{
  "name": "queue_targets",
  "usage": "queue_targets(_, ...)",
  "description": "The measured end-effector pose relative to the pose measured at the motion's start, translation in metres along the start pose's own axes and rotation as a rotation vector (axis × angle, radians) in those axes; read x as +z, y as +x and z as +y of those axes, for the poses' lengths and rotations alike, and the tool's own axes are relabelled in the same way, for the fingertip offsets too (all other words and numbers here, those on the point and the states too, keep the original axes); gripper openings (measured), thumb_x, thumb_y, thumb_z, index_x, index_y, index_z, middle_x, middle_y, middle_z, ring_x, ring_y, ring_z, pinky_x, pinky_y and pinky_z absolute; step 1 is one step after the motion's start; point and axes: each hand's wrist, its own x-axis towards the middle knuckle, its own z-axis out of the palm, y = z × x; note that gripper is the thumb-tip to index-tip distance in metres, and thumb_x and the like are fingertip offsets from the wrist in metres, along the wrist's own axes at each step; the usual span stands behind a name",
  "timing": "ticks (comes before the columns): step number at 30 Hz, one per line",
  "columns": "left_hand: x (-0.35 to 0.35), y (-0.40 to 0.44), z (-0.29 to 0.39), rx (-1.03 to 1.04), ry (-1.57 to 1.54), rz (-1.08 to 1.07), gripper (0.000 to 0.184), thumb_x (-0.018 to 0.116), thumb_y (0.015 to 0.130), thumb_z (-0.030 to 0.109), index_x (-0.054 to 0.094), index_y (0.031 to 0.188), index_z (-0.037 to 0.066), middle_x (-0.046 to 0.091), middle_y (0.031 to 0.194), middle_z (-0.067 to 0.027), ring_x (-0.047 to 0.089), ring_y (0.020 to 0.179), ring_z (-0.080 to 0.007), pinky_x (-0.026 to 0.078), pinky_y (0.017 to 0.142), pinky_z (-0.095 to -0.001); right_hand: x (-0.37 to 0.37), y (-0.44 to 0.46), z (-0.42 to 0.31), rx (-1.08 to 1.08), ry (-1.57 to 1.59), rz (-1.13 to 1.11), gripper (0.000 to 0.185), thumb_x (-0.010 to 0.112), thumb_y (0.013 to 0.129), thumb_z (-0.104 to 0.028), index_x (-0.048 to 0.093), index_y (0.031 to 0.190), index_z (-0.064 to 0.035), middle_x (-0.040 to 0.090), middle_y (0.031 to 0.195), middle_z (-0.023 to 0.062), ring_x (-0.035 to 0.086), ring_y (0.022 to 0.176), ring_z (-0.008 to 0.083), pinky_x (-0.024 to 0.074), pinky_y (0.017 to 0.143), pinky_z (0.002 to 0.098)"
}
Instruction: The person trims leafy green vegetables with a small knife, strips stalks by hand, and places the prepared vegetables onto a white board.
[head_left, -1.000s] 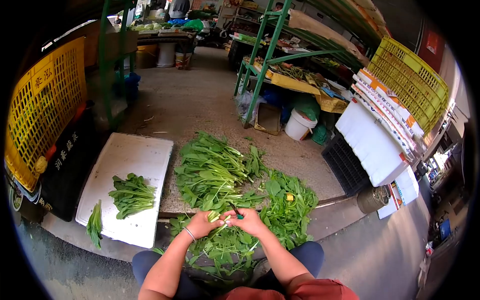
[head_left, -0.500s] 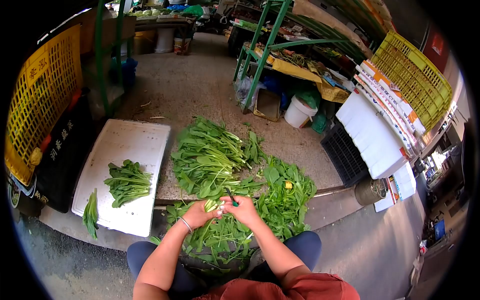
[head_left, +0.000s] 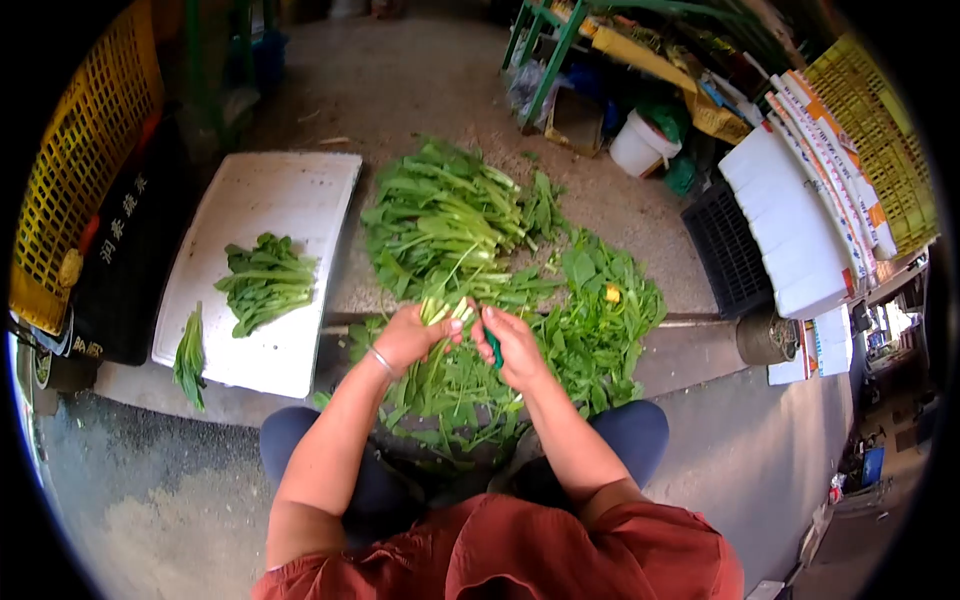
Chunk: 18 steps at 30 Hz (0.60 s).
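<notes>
My left hand point(head_left: 408, 338) is closed around a small bunch of leafy green stems point(head_left: 436, 311), their pale cut ends pointing toward my right hand. My right hand point(head_left: 515, 348) grips a small green-handled knife point(head_left: 493, 347); its blade is hard to make out. Both hands are close together above loose leaves point(head_left: 450, 405) spread between my knees. Just beyond them lies a large pile of leafy greens point(head_left: 440, 215). On the left, a bunch of greens point(head_left: 265, 282) rests on a white foam board point(head_left: 275, 190), and a smaller bunch point(head_left: 190, 357) lies at its lower left edge.
More loose leaves point(head_left: 600, 330) are heaped on the right. Yellow crates point(head_left: 85, 160) stand at far left. A black crate point(head_left: 728, 250), white foam boxes point(head_left: 785, 220) and a round pot point(head_left: 768, 340) stand to the right. A white bucket point(head_left: 640, 147) sits under the green-framed stand point(head_left: 560, 65).
The view has tilted downward, so the scene sits higher. My hands have moved slightly apart, and the knife has turned in my right hand. The left hand still holds the stems.
</notes>
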Motion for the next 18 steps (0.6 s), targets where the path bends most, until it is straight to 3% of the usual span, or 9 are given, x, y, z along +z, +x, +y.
queue_targets(4,-0.003,0.001,-0.001,-0.006,-0.057,-0.046,0.019,0.062,0.08,0.023,0.057,0.092,0.008,0.061,0.074,0.0004,0.053,0.06,-0.0066,0.034,0.041,-0.0182,-0.003,0.0,0.006,0.001,0.127,-0.045,0.024,0.047,0.09,-0.026,0.054,0.09,-0.0038,0.049,0.067,-0.0009,0.042,0.052,0.0061,0.0305,0.043,0.0176)
queue_targets(12,-0.001,0.007,-0.005,-0.045,-0.013,-0.062,0.02,0.062,0.081,0.023,0.057,0.094,0.009,0.061,0.074,0.0013,0.053,0.061,-0.0048,0.033,0.041,-0.017,-0.003,0.002,0.013,-0.007,0.061,-0.047,0.029,0.048,0.09,-0.026,0.056,0.105,-0.0035,0.048,0.066,-0.0024,0.04,0.052,0.0049,0.0286,0.044,0.017)
queue_targets(18,0.0,0.011,-0.006,-0.054,-0.036,-0.061,0.024,0.064,0.079,0.023,0.058,0.097,0.009,0.061,0.073,0.0007,0.053,0.059,-0.0044,0.033,0.04,-0.0165,-0.007,0.004,0.014,-0.006,0.103,-0.037,0.031,0.049,0.089,-0.027,0.056,0.107,-0.0031,0.048,0.065,-0.0028,0.04,0.052,0.0048,0.0284,0.043,0.0172)
